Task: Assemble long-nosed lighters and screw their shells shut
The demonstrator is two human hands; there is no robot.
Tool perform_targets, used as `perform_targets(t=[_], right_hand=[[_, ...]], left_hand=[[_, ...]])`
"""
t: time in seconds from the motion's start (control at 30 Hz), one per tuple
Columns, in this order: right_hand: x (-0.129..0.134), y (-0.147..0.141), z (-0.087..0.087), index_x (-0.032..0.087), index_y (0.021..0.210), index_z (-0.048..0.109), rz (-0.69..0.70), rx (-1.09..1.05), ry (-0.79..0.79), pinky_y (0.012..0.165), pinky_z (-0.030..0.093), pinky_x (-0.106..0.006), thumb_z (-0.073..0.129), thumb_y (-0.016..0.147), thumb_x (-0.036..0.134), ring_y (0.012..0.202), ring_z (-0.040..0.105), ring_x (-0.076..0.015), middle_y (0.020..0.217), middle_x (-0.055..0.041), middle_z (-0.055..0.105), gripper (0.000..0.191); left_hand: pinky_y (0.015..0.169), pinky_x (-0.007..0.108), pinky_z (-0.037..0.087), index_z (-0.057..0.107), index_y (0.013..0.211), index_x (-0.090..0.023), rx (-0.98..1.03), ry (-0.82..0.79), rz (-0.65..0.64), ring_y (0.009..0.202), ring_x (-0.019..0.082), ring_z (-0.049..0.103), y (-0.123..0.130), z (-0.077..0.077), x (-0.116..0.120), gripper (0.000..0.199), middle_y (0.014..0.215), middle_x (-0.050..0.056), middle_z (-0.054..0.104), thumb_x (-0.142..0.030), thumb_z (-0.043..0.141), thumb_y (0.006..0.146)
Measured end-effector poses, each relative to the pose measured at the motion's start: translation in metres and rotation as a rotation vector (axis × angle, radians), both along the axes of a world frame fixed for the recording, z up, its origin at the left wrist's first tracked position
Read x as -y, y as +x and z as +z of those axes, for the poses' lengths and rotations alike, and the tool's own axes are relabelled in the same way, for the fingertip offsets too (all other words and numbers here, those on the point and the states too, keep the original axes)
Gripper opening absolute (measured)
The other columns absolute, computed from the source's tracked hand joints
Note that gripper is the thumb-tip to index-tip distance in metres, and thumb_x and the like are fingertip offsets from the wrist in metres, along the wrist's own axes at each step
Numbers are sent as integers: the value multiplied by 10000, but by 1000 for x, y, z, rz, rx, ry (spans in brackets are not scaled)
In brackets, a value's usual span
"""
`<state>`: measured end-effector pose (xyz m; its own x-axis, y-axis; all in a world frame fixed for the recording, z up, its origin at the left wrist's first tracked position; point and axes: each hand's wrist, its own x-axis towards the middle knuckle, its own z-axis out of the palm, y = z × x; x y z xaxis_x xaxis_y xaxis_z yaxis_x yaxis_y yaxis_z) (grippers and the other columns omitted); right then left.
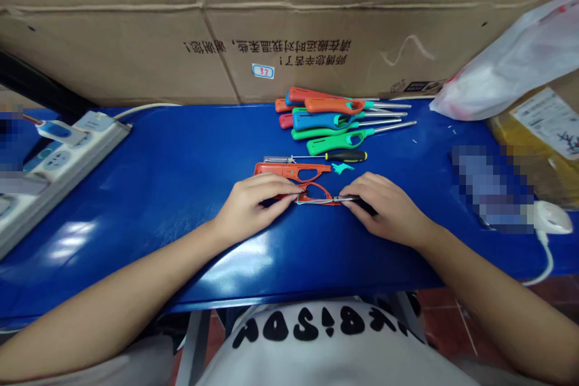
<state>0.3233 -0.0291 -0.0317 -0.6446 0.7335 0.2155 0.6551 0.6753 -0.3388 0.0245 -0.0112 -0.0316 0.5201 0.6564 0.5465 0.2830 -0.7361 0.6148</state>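
An orange lighter casing half [326, 188] lies between my two hands on the blue table. My left hand [257, 202] is closed over its handle end, thumb and fingertips pinched at a small dark part beside the finger loop. A thin pale wire runs along the casing's lower edge. My right hand [384, 208] is closed on a metal lighter tube [346, 198] at the casing's front end. Just beyond lies the other orange casing half [294, 171], with a teal trigger [342, 168] off its tip. Behind these are a clear slim part [278, 159] and a black-and-yellow screwdriver [346, 157].
Several coloured long-nosed lighters [330, 120] are piled at the back. A large cardboard box [149, 54] stands behind the table. A power strip [67, 160] is at left. To the right are a white plastic bag [506, 60], a blurred-out flat object [491, 187] and a white plug [552, 217].
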Motion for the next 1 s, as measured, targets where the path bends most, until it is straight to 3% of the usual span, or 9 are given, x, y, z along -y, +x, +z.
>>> perform_targets(t=[0.37,0.7,1.0], right_hand=[[10,-3,-4,181,1089,698,-40,-58,153,750,507,-356,583,984,186,858,599,-207,997,-88,693,155],[9,-5,-4,191,1053,743,-28,-132,142,700,499,-341,613,963,170,794,593,-188,925,-78,691,160],[9,-3,-2,218,1065,744,-12,-98,147,731,486,-358,611,954,158,843,580,-201,961,-74,699,183]], left_hand=[[905,283,599,769,1034,-178,-33,-20,14,950,168,762,2,-3,-1,132,1022,53,802,-143,693,932],[887,337,565,774,992,-198,-75,6,109,905,186,763,1,-6,-3,85,967,32,813,-193,719,928],[849,300,589,780,1020,-168,-18,-80,70,906,176,739,4,-8,-1,119,974,61,804,-158,714,922]])
